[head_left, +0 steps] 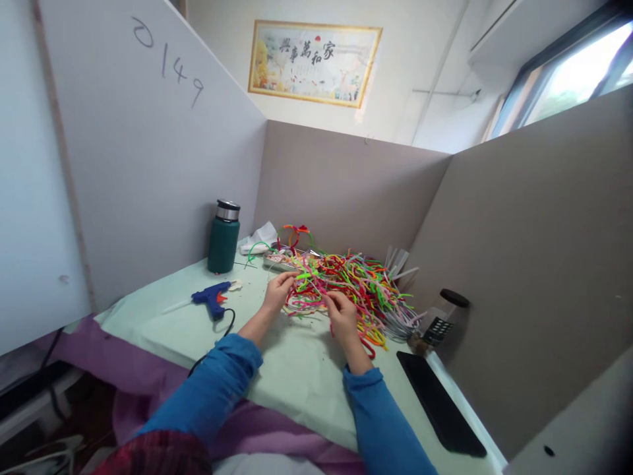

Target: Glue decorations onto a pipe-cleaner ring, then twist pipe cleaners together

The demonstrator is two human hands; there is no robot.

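Note:
A large heap of fuzzy, many-coloured pipe cleaners [366, 284] lies just beyond both hands. My left hand [280, 290] is closed in a pinch at the heap's near left edge, on a bright green pipe cleaner [304, 274]. To its right, my right hand [342, 318] pinches a pink pipe cleaner [320, 289] between thumb and fingers. The strands between the hands overlap the heap, so I cannot tell whether the two held pieces are joined.
On the left lie a blue glue gun [213, 300] and a green bottle [223, 241]. Behind stand a metal tray [277, 265] and white tissue [263, 236]. A black flat device [440, 404] and a black-lidded clear container [445, 310] are right. Grey partitions [346, 185] enclose the table.

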